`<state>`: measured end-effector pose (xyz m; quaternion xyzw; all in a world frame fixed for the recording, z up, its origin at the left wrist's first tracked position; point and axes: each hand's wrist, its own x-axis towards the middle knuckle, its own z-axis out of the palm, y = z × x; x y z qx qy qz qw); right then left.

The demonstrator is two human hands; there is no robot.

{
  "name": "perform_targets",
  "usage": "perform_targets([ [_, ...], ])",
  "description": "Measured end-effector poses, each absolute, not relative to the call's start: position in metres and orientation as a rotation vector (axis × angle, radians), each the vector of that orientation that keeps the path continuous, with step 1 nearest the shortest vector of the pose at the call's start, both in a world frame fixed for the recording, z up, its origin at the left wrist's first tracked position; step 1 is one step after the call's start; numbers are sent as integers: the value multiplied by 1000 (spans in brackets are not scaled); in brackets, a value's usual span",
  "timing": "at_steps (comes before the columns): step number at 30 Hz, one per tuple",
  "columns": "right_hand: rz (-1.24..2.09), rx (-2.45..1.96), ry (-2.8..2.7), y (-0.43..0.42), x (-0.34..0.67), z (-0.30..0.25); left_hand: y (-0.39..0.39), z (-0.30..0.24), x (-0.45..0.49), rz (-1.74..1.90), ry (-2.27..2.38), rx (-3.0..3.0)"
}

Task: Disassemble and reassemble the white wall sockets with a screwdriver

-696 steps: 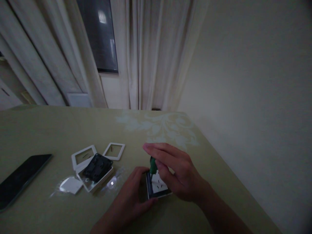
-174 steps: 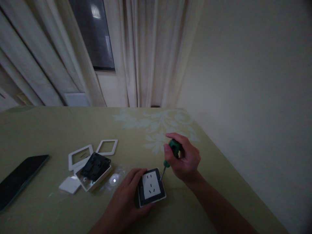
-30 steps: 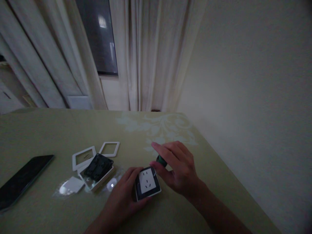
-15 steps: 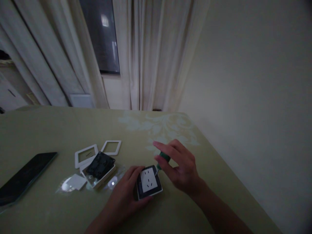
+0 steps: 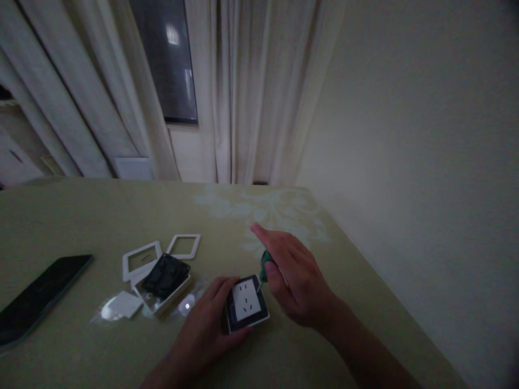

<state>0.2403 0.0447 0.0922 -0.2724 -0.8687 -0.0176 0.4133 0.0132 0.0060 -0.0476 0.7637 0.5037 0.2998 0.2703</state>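
A wall socket (image 5: 247,300) with a white slotted face and a dark surround rests on the table in a pale box. My left hand (image 5: 208,319) grips it from the left, fingers along the far edge and thumb along the near edge. My right hand (image 5: 298,278) is closed around a screwdriver (image 5: 264,265) with a green handle. The tool stands tilted, its thin shaft reaching down to the right edge of the socket. Its tip is too small to make out. The right index finger stretches out above the handle.
Left of my hands, a dark socket body (image 5: 166,275) leans in a white box (image 5: 174,296). Near it lie two white frames (image 5: 125,267), a white square piece (image 5: 128,304) and clear plastic bags (image 5: 187,305). A black tablet-like device (image 5: 44,297) lies farther left. A wall (image 5: 425,162) borders the table's right side.
My right hand has turned about the screwdriver handle, its fingers now drawn closer together and raised slightly. The left hand and socket have stayed nearly in place.
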Motion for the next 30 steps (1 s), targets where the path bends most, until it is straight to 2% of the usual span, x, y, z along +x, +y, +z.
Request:
perform_targets([
  [2,30,-640,-2138,44,240,89,6,-47,13,811,1352,2056],
  [6,-225,-621,-1973,46,240,82,5,-47,14,823,1353,2050],
  [11,214,-666,-2077,47,240,86,5,-47,14,835,1356,2043],
  [16,-92,-708,-1982,47,240,87,5,-48,13,827,1335,2038],
  [20,118,-717,-2055,47,243,90,5,-45,14,812,1338,2030],
  [24,-16,-786,-1958,46,246,93,5,-44,14,807,1347,2030],
  [28,142,-731,-2129,43,246,97,5,-45,14,816,1348,2038],
  [30,82,-731,-2097,42,245,98,5,-45,14,834,1347,2034],
])
